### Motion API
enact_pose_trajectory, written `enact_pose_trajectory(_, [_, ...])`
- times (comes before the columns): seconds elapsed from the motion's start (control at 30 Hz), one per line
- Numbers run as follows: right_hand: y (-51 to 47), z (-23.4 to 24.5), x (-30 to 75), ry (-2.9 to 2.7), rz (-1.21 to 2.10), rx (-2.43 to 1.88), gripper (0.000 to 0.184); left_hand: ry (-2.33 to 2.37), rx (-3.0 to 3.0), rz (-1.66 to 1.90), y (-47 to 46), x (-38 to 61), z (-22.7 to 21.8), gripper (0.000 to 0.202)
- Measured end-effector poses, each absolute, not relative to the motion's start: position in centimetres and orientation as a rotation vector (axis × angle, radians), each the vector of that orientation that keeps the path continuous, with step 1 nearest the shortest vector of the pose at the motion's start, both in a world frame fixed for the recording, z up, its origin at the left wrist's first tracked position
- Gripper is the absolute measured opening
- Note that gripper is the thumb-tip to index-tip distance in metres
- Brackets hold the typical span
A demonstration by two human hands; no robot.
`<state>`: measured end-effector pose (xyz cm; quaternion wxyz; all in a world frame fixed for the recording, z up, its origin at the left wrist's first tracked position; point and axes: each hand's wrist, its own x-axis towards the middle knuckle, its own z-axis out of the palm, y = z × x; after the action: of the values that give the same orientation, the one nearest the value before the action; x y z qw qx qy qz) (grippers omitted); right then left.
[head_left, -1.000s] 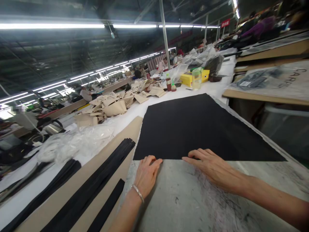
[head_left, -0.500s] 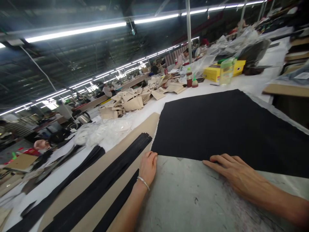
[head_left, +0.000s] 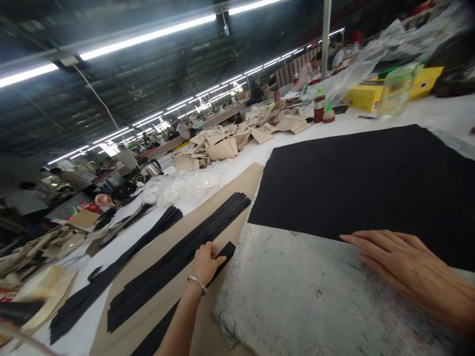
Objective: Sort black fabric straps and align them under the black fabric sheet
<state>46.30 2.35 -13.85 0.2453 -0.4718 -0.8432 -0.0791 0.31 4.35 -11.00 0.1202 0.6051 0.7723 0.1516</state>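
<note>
My left hand (head_left: 206, 266), with a bracelet at the wrist, is over the end of a narrow black strip (head_left: 227, 251). Its fingers are curled and its thumb stands apart, touching or just above the strip. Beside it lies a stack of black strips (head_left: 178, 259) on a beige sheet (head_left: 218, 202). My right hand (head_left: 404, 264) lies flat, fingers stretched out, at the near edge of a large black sheet (head_left: 345, 183). That sheet rests partly on a worn grey-green board (head_left: 289, 282). Under the right palm the board's surface is hidden.
Further left lie more black strips (head_left: 122, 274) and crumpled clear plastic (head_left: 181, 187). Behind are a pile of beige pieces (head_left: 222, 143), a red-brown bottle (head_left: 319, 106), a small green-tipped bottle (head_left: 328, 114), a yellow box (head_left: 365, 96) and a clear jar (head_left: 397, 94). People work in the background.
My left hand has left the black sheet's corner and moved left and down to the black strip. My right hand stays at the sheet's edge. The view has swung left.
</note>
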Motion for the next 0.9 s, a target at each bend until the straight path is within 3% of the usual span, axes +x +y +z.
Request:
enact_pose_trajectory(0.4, [1.3, -12.8, 42.5, -2.371, -0.18, -1.149, 0.029, 2.136, 1.591, 0.428, 4.6, -0.7, -11.5, 0.025])
enact_pose_trajectory(0.9, [0.9, -12.6, 41.5, -2.385, -0.233, -1.076, 0.03, 2.107, 1.579, 0.677, 5.0, -2.7, -11.4, 0.018])
